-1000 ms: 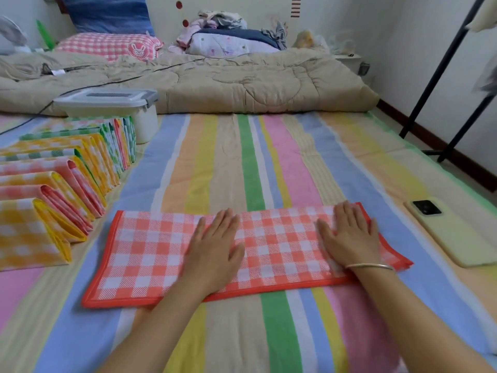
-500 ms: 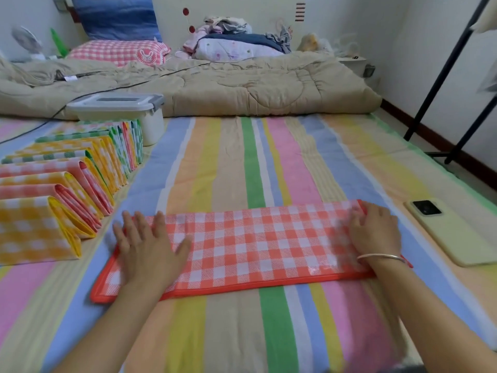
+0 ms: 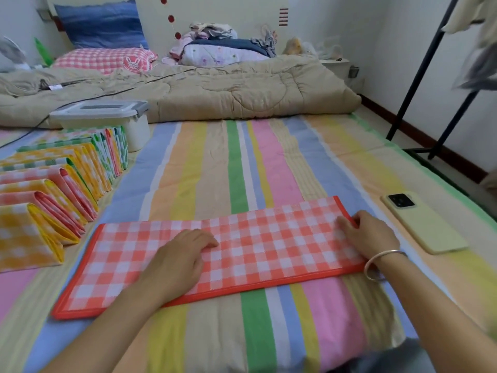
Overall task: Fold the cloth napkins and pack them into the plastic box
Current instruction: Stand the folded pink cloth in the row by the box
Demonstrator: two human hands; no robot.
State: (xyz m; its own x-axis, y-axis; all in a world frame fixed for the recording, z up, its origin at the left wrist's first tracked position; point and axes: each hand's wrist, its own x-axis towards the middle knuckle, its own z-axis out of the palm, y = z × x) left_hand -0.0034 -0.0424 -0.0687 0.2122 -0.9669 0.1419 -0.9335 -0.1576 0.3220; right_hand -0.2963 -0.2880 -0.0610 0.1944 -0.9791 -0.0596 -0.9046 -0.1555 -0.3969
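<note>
Red-checked napkin (image 3: 269,246) under both hands (image 3: 174,262) (image 3: 369,235)

Striped sheet (image 3: 242,157), beige quilt (image 3: 215,90), white walls (image 3: 390,36)

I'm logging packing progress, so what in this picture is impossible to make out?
Head view:
Plastic box contents: its lid covers them.
Folded napkins at the row's far end: overlapping, too small to count.
Clothes rack: cut off by the top and right edges.
Hanging clothes: blurred.

A pale green phone (image 3: 425,224) lies on the striped sheet (image 3: 242,157), a beige quilt (image 3: 215,90) beyond.
</note>
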